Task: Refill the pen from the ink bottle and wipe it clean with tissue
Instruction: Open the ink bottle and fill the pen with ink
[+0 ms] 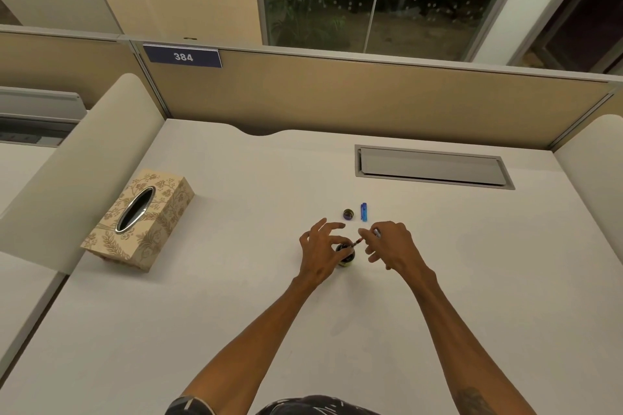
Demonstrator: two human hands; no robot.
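Observation:
A small dark ink bottle (347, 254) stands open on the white desk, and my left hand (320, 251) grips it from the left side. My right hand (391, 246) holds the pen (358, 241) by its barrel, tilted with the tip at the bottle's mouth. The bottle's dark round cap (348, 214) lies on the desk just behind the hands. Beside it lies a blue pen cap (363, 211). The patterned beige tissue box (141, 217) sits at the left, with no tissue sticking out of its oval slot.
A grey cable hatch (433, 167) is set into the desk at the back right. A beige partition (371, 98) with the number sign 384 (183, 56) closes the far edge. Rounded white dividers stand on the left and right sides.

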